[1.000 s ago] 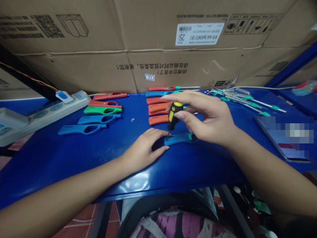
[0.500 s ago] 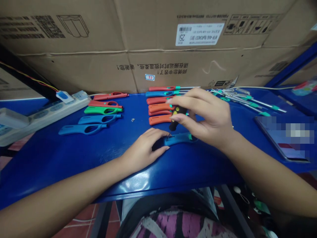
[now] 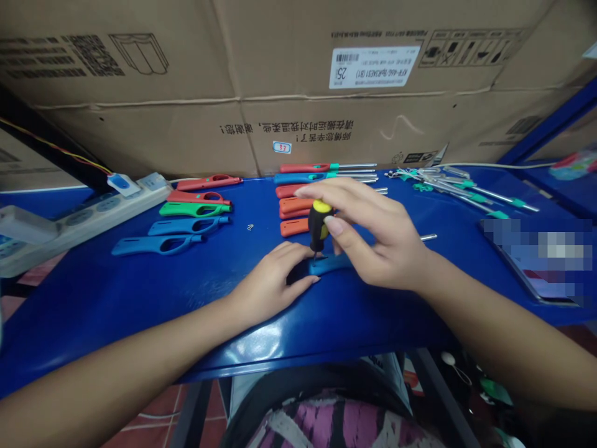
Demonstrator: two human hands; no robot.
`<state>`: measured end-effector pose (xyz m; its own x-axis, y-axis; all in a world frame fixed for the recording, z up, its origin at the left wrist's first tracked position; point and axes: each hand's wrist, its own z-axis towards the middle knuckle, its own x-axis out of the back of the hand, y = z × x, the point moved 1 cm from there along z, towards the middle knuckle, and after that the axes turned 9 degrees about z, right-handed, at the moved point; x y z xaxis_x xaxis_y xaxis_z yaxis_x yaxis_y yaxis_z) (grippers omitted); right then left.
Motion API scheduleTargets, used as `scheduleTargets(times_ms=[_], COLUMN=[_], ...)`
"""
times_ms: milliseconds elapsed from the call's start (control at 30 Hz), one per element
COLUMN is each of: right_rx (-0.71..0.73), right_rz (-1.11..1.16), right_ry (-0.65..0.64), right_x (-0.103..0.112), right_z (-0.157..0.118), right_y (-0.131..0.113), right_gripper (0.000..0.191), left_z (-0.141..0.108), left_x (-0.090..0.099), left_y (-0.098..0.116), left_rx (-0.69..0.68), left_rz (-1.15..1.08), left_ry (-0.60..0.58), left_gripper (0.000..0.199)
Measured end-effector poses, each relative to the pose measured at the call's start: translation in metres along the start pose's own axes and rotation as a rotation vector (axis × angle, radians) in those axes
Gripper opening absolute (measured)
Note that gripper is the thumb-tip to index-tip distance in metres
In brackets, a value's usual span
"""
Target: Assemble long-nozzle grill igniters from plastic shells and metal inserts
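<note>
A short black-and-yellow screwdriver (image 3: pixel 319 225) stands nearly upright in my right hand (image 3: pixel 377 239), pinched between thumb and fingers. Its tip meets the handle end of a blue gas lighter (image 3: pixel 329 266) lying on the table. My left hand (image 3: pixel 275 277) grips that end between thumb and fingers. My right hand covers the lighter's middle, while its metal tube tip shows at the right. Beyond my hands lies a column of lighters with metal tubes, among them a red lighter (image 3: pixel 303 168) and an orange lighter (image 3: pixel 295 227).
Empty handle shells, including a green shell (image 3: pixel 180 209) and a blue shell (image 3: pixel 156 244), lie left beside a power strip (image 3: pixel 97 208). Tiny screws (image 3: pixel 250 227) rest mid-table. Metal tubes with green parts (image 3: pixel 466 186) and a phone (image 3: pixel 532 261) are right. A cardboard box (image 3: pixel 177 134) stands behind.
My right hand has shifted left and the screwdriver has swung from a slant to nearly upright, its tip staying at the lighter's end. My left hand stays put.
</note>
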<state>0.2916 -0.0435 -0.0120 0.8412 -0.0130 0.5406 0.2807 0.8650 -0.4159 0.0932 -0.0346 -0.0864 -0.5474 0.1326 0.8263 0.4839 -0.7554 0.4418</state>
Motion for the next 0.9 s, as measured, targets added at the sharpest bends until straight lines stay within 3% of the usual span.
scheduleTargets(times_ms=[100, 200, 300, 433, 533, 700, 833, 900], right_rx=[-0.061, 0.031, 0.117, 0.036, -0.012, 0.161, 0.014, 0.007], right_rz=[0.103, 0.018, -0.020, 0.140, 0.109, -0.057, 0.109, 0.132], right_ry=[-0.027, 0.010, -0.048, -0.127, -0.067, 0.008, -0.074, -0.072], right_x=[0.001, 0.002, 0.000, -0.002, -0.002, -0.001, 0.000, 0.001], right_z=[0.000, -0.001, -0.001, -0.002, -0.003, -0.004, 0.000, 0.000], right_y=[0.002, 0.003, 0.003, 0.004, 0.009, 0.013, 0.010, 0.007], right_gripper=[0.034, 0.031, 0.033, 0.038, 0.036, 0.035, 0.038, 0.035], left_z=[0.000, 0.000, -0.001, -0.001, -0.001, -0.001, -0.001, 0.000], left_x=[0.000, -0.001, -0.002, -0.002, -0.001, -0.002, -0.001, -0.001], left_y=[0.000, 0.000, -0.001, 0.000, 0.000, 0.001, 0.001, 0.001], left_rx=[0.001, 0.001, 0.009, -0.018, -0.019, -0.018, -0.012, -0.013], left_rz=[0.001, 0.020, 0.028, 0.032, 0.045, 0.048, 0.017, 0.021], left_ry=[-0.002, 0.016, 0.009, 0.004, 0.007, 0.013, -0.007, -0.007], left_gripper=[0.025, 0.022, 0.018, 0.030, 0.026, 0.023, 0.023, 0.022])
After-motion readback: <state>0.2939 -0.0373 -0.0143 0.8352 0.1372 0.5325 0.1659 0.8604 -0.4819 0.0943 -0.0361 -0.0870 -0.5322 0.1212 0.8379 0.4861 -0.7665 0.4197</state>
